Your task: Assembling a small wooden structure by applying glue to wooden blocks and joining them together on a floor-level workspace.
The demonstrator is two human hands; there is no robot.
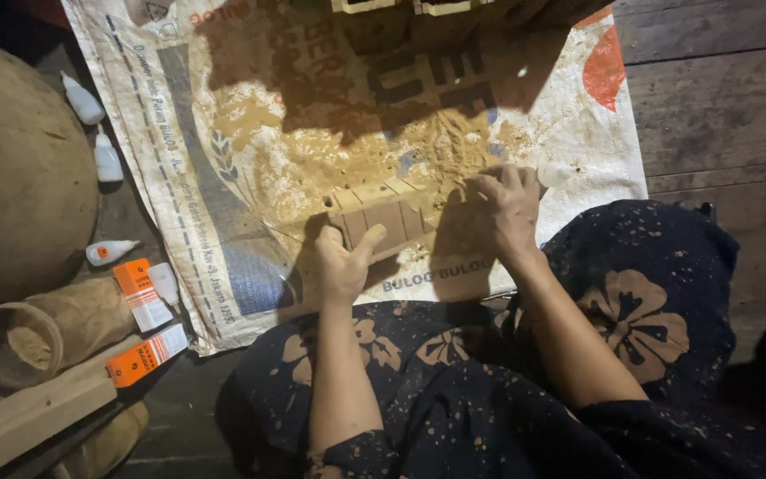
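My left hand (340,259) clamps the slatted wooden piece (383,217); my right hand (509,208), fingers pressed together, rubs sawdust (441,142) beside it; next needs steady pressure.

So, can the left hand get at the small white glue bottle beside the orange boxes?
Probably yes: the left hand holds the wooden piece, but nothing lies between it and the white bottle.

A makeshift craft workshop on a dark plank floor (720,98) is showing itself: tan sawdust (383,155) is lying on a spread woven white sack (223,266), and small white glue bottles (106,160), orange-and-white cartons (139,293) and wooden offcuts (28,412) are sitting alongside.
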